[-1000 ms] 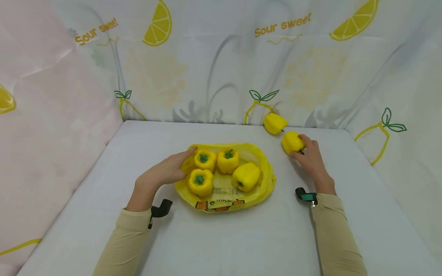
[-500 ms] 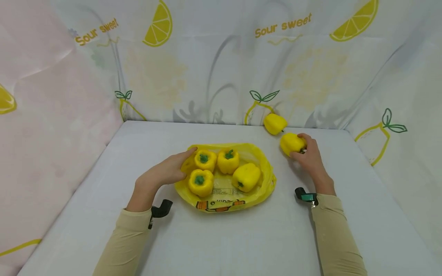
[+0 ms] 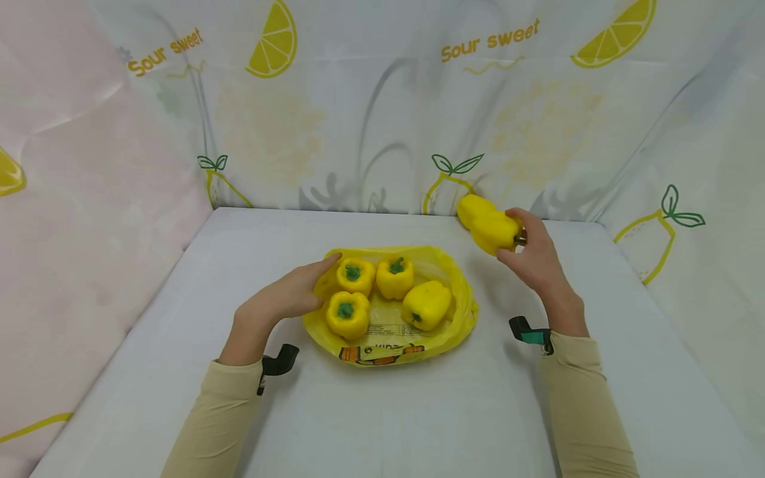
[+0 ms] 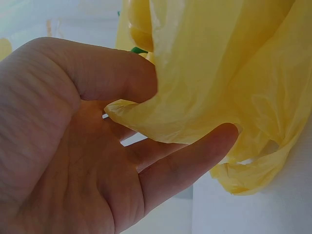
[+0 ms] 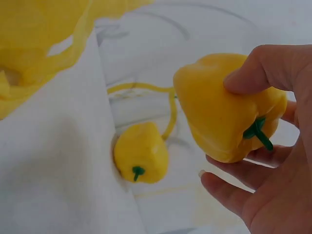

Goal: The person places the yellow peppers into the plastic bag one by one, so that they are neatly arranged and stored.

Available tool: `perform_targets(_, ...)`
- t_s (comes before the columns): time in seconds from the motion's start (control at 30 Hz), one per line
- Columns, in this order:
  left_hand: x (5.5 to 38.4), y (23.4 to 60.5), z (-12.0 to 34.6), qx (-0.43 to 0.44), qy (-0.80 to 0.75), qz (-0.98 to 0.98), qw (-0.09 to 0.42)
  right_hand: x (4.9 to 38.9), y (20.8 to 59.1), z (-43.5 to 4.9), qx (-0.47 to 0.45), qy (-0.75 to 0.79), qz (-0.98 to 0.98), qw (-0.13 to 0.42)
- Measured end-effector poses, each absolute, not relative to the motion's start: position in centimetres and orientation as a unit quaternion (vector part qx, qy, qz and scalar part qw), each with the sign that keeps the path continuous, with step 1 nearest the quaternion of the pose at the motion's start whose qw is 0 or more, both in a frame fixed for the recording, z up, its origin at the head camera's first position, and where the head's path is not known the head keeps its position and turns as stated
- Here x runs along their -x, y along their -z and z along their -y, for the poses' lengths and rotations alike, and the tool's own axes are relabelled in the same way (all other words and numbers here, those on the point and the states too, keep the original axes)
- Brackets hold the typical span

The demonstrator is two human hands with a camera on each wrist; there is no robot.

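Note:
A yellow bell pepper (image 3: 495, 231) with a green stem is gripped in my right hand (image 3: 530, 252), thumb on one side and fingers on the other. It shows raised off the white table in the right wrist view. Behind it, another yellow pepper (image 5: 141, 152) lies at the back edge, partly covered in the head view. My left hand (image 3: 293, 290) holds the left rim of an open yellow plastic bag (image 4: 204, 73), thumb and fingers around its edge. Inside the bag sit several yellow peppers (image 3: 348, 315); one pepper (image 3: 427, 305) lies on its side at the right.
The bag stands mid-table on a white cloth (image 3: 382, 425), its looped handle (image 3: 473, 312) at the right side. A printed lemon-pattern curtain (image 3: 370, 119) rises right behind the table's back edge. More cloth hangs at both sides.
My right hand has lifted the pepper from the table and shifted it left and back, so it now overlaps the rear pepper. My left hand and the bag have stayed put.

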State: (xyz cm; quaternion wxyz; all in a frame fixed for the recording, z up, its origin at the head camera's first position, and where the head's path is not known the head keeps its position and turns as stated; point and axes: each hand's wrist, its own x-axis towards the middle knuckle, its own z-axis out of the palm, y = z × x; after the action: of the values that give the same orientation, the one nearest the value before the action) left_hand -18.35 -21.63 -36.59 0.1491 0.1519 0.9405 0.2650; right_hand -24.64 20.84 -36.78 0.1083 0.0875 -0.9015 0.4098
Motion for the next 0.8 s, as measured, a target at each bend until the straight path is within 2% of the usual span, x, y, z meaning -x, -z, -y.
perform_targets(0.47, 18.2, 36.2, 21.5, -0.149, -0.263, -0.94, 0.155, 22.1, 33.9, -17.1, -0.223, -0.408, 0.876, 0.126)
perform_targets(0.8, 18.3, 36.4, 21.3, -0.149, -0.264, -0.94, 0.154, 20.4, 33.0, -13.8, -0.286, -0.399, 0.87, 0.057)
